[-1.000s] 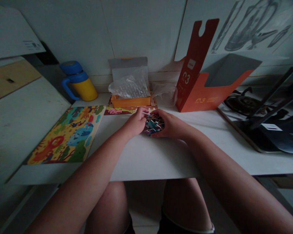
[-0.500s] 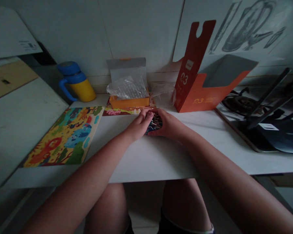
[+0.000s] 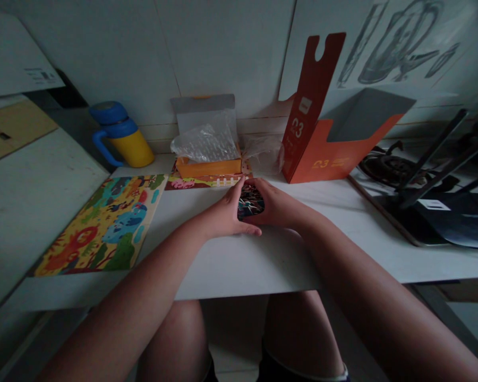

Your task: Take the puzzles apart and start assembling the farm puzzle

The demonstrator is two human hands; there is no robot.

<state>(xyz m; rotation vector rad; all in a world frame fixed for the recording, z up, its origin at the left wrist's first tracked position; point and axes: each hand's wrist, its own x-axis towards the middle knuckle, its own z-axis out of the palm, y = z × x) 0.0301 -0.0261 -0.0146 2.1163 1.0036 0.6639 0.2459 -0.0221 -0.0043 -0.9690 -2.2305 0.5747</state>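
Observation:
A small dark thing with light and coloured streaks (image 3: 250, 202) sits between my two hands above the white table; its kind I cannot make out. My left hand (image 3: 229, 211) curves round its left side, fingers at the far edge and the thumb reaching along the near side. From the right, my right hand (image 3: 276, 204) grips it with fingers over the far edge and the thumb along the near edge. Both hands hide part of its outline.
Left lies a colourful animal puzzle board (image 3: 107, 223), behind it a blue and yellow jug (image 3: 129, 140). An open orange box with plastic wrap (image 3: 209, 167) stands behind my hands, on another picture board. Farther right are a tall orange carton (image 3: 334, 154) and a black router (image 3: 450, 212).
My left thumb has swung down from the top of the dark thing to its near side, uncovering more of its streaked surface. My right hand has stayed nearly still.

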